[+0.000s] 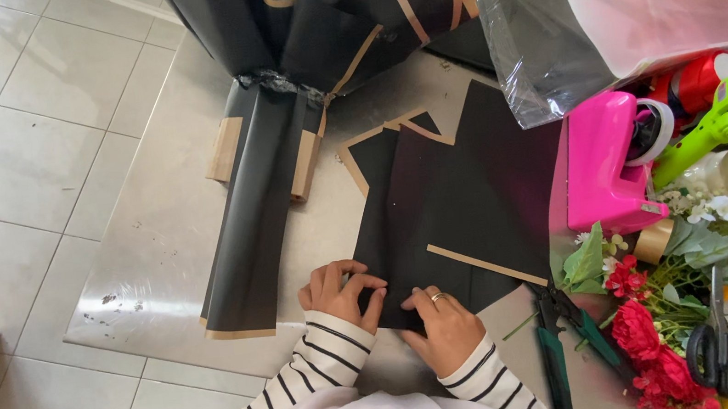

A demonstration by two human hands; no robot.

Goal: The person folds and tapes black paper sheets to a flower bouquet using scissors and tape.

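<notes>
Black wrapping sheet (457, 211) lies flat on floor before knees. Left hand (339, 293) pinches near corner, fingers curled; right hand (442, 322) presses edge, fingers flat, gripping nothing. Judgement: keep edges aligned, crease firmly, avoid pliers (556, 347) alongside.

Left hand (338, 293) fingertips tucked under edge of black paper (439, 214), grip hidden. Right hand (441, 323) palm down, underside unseen. Both sleeves (328, 361) cut off by bottom edge. Scissors (715, 346) half buried in flowers (654, 345) (blades mostly hidden). Pliers (553, 348) run off bottom edge. Tape roll (651, 130) partly behind pink dispenser (604, 161). Wrapped bundle (339, 4) cut by top edge.
</notes>
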